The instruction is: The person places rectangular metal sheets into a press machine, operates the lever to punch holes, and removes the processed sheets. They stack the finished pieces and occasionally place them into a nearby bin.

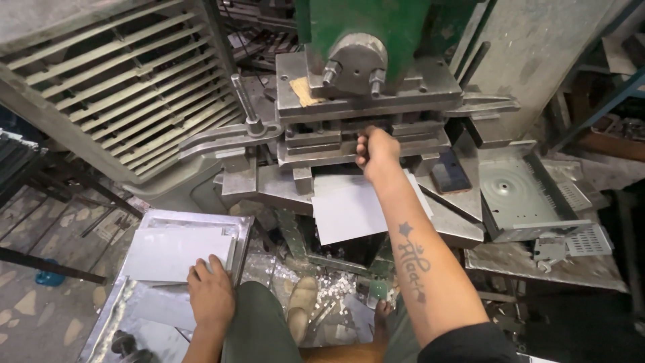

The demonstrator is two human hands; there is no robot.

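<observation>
My right hand [375, 149] reaches forward into the gap of a green and grey press machine [366, 74], fingers curled at the die block [322, 144]; what they grip is hidden. A flat grey metal sheet [346, 208] lies on the press bed just below that wrist. My left hand [210, 289] rests flat on the near edge of a stack of grey metal sheets [171, 252] lying in a shiny metal tray [144, 222] at my left knee.
A long lever handle [222, 138] juts left from the press. A slatted metal grille [127, 81] leans at the upper left. Stamped metal boxes and perforated parts [521, 191] lie at the right. Metal scrap [329, 292] litters the floor around my foot.
</observation>
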